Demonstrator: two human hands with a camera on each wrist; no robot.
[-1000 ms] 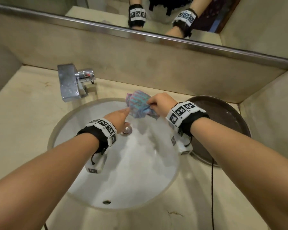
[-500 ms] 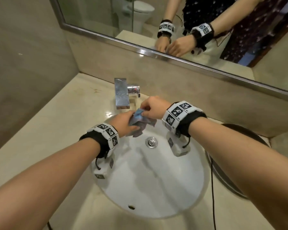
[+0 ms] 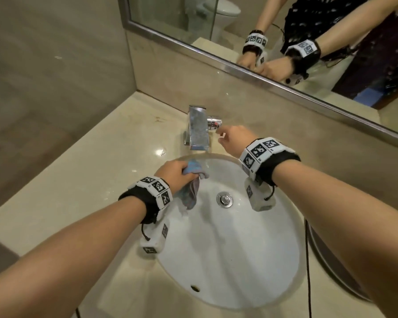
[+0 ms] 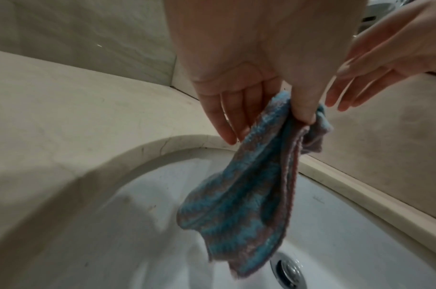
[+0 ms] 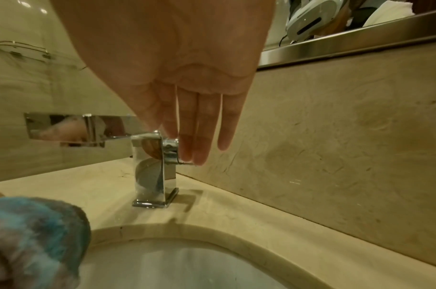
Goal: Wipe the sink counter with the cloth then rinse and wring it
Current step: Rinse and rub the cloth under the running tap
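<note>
The beige stone counter (image 3: 62,184) runs from 7 to 1 o'clock around the round white sink (image 3: 251,260), which fills the middle of the head view. A mirror (image 3: 285,53) crosses the top from 12 to 3 o'clock. Both forearms reach in from 6 and 4 o'clock, each wearing a black wristband with white squares of black coded markers; small characters beside the markers are too tiny to read.

The square chrome faucet (image 3: 198,127) stands at 12 o'clock of the basin, and the round drain stopper (image 3: 225,199) sits at its centre.

The left hand (image 3: 175,175) hovers over the basin's 10 o'clock edge, palm down. Its thumb and fingers pinch the top of the blue and grey striped cloth (image 4: 249,195), which hangs bunched above the basin, its lower end near the drain.

The right hand (image 3: 234,141) is stretched toward the faucet's side handle (image 5: 171,149) at 3 o'clock of the spout. Its fingers (image 5: 199,136) are straight and close together, tips at the handle, gripping nothing.
</note>
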